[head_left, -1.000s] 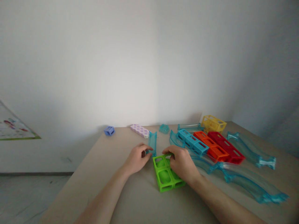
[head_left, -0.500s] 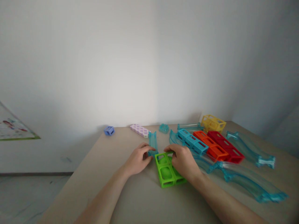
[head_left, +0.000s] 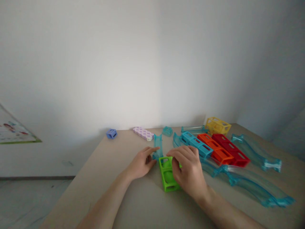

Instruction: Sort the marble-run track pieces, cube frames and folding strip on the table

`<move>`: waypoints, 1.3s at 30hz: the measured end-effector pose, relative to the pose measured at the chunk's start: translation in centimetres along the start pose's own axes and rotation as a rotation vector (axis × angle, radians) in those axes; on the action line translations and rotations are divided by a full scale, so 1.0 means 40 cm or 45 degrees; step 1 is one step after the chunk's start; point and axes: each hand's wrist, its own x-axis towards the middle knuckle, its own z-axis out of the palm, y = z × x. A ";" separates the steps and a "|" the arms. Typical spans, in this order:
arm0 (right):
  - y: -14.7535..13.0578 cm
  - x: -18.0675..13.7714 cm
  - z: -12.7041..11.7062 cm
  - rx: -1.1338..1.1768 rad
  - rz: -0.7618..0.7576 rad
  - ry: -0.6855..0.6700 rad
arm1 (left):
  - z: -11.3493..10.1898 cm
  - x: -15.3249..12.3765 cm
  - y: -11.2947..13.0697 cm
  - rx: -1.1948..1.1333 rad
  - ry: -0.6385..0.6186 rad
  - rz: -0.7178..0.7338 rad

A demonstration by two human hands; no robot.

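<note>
A short, clear teal track piece (head_left: 158, 146) lies lengthwise on the table, its near end against the far left edge of a lime-green frame block (head_left: 169, 178) with square windows. Beside that joint is my left hand (head_left: 141, 162), its thumb and index finger apart, the index fingertip over the track. I cannot tell whether that fingertip touches it. My right hand (head_left: 189, 168) hovers over the right part of the green block and hides much of it. Its fingers curve toward the left, with the thumb apart below them and nothing visible between.
Right of the hands lie blue (head_left: 196, 143), orange (head_left: 215, 149) and red blocks (head_left: 230, 149), with curved teal track pieces (head_left: 257, 184) around them. A yellow frame block (head_left: 217, 126), a purple-white patterned box (head_left: 143, 133) and a small blue block (head_left: 111, 133) sit by the wall.
My right hand has lifted off the green block and its fingers have loosened. My left index finger has straightened, and the teal track has shifted slightly to the right.
</note>
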 end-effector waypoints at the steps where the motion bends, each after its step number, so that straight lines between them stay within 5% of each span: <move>1: -0.018 -0.004 -0.006 0.084 -0.105 0.019 | 0.000 0.000 -0.002 0.001 -0.004 -0.006; 5: -0.066 -0.029 0.003 0.449 -0.433 -0.240 | -0.004 0.000 -0.005 -0.015 -0.038 -0.009; 11: -0.062 -0.066 0.048 0.624 -0.500 -0.681 | -0.009 0.002 0.007 -0.084 -0.017 -0.087; 22: -0.065 -0.064 0.045 0.453 -0.487 -0.739 | -0.002 0.002 -0.002 -0.134 0.079 -0.115; 39: -0.046 -0.066 0.051 0.374 -0.339 -0.696 | 0.003 0.005 0.008 0.079 -0.066 0.000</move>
